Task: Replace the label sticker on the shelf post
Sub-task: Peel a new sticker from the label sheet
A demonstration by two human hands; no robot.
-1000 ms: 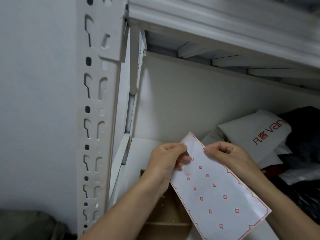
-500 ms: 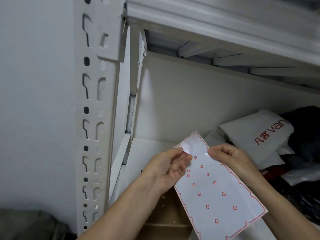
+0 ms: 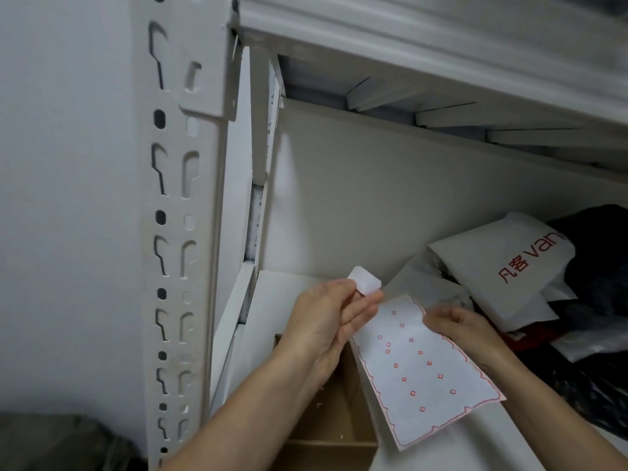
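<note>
My left hand (image 3: pixel 331 321) pinches a small white label sticker (image 3: pixel 365 283), peeled free and held just above the top corner of the sticker sheet. The sticker sheet (image 3: pixel 428 372) is white backing paper with red scalloped borders and small red squares; my right hand (image 3: pixel 458 326) grips its upper right edge. The white slotted shelf post (image 3: pixel 180 232) rises at the left, well apart from both hands. I see no sticker on the part of the post in view.
A white shelf beam (image 3: pixel 424 32) runs overhead. An open cardboard box (image 3: pixel 334 423) sits under my hands on the shelf. White mailer bags with red print (image 3: pixel 516 263) and dark bags (image 3: pixel 598 273) crowd the right. A white wall is at the left.
The left hand has peeled one sticker off the sheet's top corner and lifted it up and left. The right hand has drawn the sheet slightly down and right.
</note>
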